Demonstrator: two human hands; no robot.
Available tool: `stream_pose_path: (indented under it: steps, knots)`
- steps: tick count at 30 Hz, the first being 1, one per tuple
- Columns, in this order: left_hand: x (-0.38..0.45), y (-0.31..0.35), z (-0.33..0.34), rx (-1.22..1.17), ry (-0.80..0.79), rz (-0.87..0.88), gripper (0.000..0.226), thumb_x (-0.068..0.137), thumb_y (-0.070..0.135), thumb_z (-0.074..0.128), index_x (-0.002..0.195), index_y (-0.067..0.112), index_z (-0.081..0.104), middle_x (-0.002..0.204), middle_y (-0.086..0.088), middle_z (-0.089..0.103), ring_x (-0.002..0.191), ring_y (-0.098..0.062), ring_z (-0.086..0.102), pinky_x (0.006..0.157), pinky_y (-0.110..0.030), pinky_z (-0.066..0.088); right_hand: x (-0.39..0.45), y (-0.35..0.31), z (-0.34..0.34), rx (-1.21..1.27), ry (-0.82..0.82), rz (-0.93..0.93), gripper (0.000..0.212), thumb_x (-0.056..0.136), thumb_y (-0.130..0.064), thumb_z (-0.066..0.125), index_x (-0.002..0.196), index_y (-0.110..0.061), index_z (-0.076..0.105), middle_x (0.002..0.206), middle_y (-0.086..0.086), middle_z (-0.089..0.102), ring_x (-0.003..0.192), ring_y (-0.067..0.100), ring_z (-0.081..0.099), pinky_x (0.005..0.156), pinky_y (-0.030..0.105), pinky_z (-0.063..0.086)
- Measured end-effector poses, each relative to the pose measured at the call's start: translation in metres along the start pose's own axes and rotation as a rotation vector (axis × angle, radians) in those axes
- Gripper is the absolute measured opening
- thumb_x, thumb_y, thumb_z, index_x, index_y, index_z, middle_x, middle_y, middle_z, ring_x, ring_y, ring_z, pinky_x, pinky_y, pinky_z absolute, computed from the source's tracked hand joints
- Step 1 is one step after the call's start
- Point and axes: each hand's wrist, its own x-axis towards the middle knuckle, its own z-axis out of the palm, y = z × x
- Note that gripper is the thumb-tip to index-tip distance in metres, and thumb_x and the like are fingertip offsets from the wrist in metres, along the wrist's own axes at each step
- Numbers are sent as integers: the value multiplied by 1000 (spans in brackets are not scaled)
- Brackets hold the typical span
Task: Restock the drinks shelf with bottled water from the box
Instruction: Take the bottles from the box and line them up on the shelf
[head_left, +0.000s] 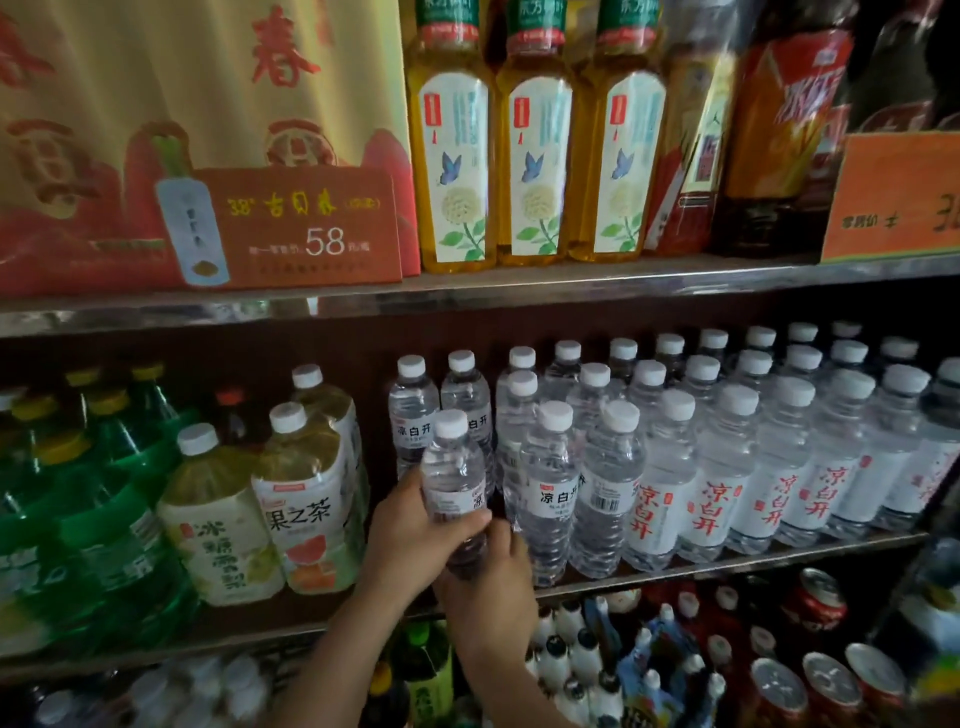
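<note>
A clear water bottle (453, 470) with a white cap stands upright at the front of the middle shelf (675, 569), at the left end of the water rows. My left hand (410, 535) grips its middle from the left, thumb across the label. My right hand (491, 577) holds its base from below and the right. Several rows of like water bottles (675, 457) fill the shelf to the right. The box is out of view.
Tea bottles (306, 499) and green soda bottles (114, 509) stand left of the held bottle. Yellow tea bottles (535, 156) and a red price card (301, 228) sit on the upper shelf. Cans (810, 686) and small bottles crowd the lower shelf.
</note>
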Motion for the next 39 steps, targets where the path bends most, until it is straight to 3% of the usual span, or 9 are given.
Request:
stream_pose_path:
  steps: [3, 7, 11, 16, 22, 26, 30, 33, 39]
  knots:
    - [17, -9, -3, -112, -146, 5, 58, 62, 35, 85, 108, 44, 50, 104, 23, 64, 97, 5, 60, 84, -18, 47, 6, 6, 9, 70, -16, -40, 63, 81, -47, 65, 132, -25, 37, 125, -5, 52, 112, 17, 54, 81, 32, 51]
    - [38, -22, -11, -224, -309, -2, 72, 52, 41, 84, 116, 41, 52, 117, 12, 67, 110, -4, 62, 101, -37, 48, 10, 14, 6, -55, -99, -185, 76, 91, -36, 57, 152, -23, 12, 147, -7, 35, 130, 14, 45, 91, 28, 48]
    - [55, -27, -14, -217, -409, 7, 75, 58, 36, 85, 123, 40, 49, 122, 13, 63, 113, 0, 58, 102, -31, 46, 15, 9, 14, -114, -27, -162, 71, 93, -30, 52, 151, -19, 12, 148, -4, 33, 129, 15, 45, 91, 27, 48]
    - [60, -20, -8, -165, -340, 94, 62, 73, 16, 80, 116, 42, 45, 115, 21, 60, 104, 8, 58, 90, -15, 49, 19, 2, 21, -129, 37, -51, 62, 97, -23, 46, 150, -20, 15, 153, -5, 27, 119, 16, 55, 81, 31, 51]
    - [71, -27, 6, -217, -332, 150, 65, 80, 11, 73, 124, 44, 39, 133, 11, 51, 120, 1, 51, 93, -12, 44, 31, 7, 22, -252, 1, -70, 77, 90, -2, 45, 153, -14, 3, 157, 5, 23, 116, 21, 59, 84, 32, 52]
    - [81, -30, 10, -252, -381, 150, 67, 80, 8, 72, 132, 34, 39, 138, 6, 50, 124, -3, 50, 101, -20, 43, 25, 9, 25, -200, -73, -115, 89, 91, 0, 46, 149, -11, -20, 160, 6, -10, 144, 19, 25, 95, 23, 48]
    - [88, -28, 15, -263, -364, 161, 64, 81, 6, 72, 123, 43, 41, 133, 10, 53, 121, -5, 54, 102, -27, 45, 28, 6, 31, -170, -72, -139, 94, 92, -3, 48, 138, -4, -35, 156, 10, -27, 149, 24, -6, 114, 26, 31]
    - [88, -29, 18, -269, -328, 178, 66, 80, 7, 72, 123, 45, 40, 131, 8, 54, 117, -7, 57, 98, -27, 48, 32, 5, 33, -183, -76, -126, 96, 91, -3, 49, 131, -1, -38, 154, 13, -29, 148, 26, -11, 119, 33, 20]
    - [76, -25, 22, -203, -250, 147, 53, 84, 11, 68, 124, 30, 38, 116, 23, 54, 107, 6, 56, 99, -26, 47, 25, 4, 35, -92, -107, -120, 99, 89, -1, 49, 137, -5, -38, 152, 9, -36, 146, 24, -19, 120, 26, 11]
